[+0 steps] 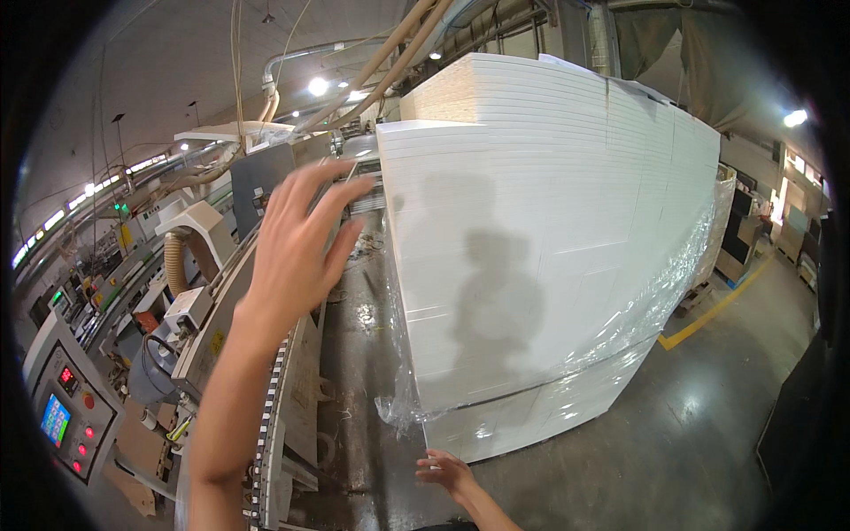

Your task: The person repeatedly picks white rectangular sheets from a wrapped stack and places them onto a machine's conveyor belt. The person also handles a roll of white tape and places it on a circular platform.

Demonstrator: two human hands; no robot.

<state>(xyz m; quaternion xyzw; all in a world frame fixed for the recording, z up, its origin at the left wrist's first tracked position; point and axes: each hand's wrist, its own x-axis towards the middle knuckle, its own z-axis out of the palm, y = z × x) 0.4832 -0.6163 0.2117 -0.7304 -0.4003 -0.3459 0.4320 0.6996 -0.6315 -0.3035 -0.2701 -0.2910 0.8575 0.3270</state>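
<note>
A tall stack of white boards [567,239] stands in front of me, with clear plastic film [655,310] loosely wrapped around its lower part. At the upper left of the stack, several boards are set back, leaving a step with pale brown edges. My left hand [297,234] is raised in front of the stack's upper left corner, its fingers apart and nothing in it; it looks slightly blurred. Low down by the stack's bottom left corner is my right hand [449,472], fingers parted and holding nothing. Whether it touches the film or boards I cannot tell.
On the left runs a long machine [208,341] with a ribbed hose [176,264] and a control panel [73,403] with a lit screen and red buttons. A narrow strip of floor [359,389] lies between machine and stack. A yellow floor line [713,310] is at right.
</note>
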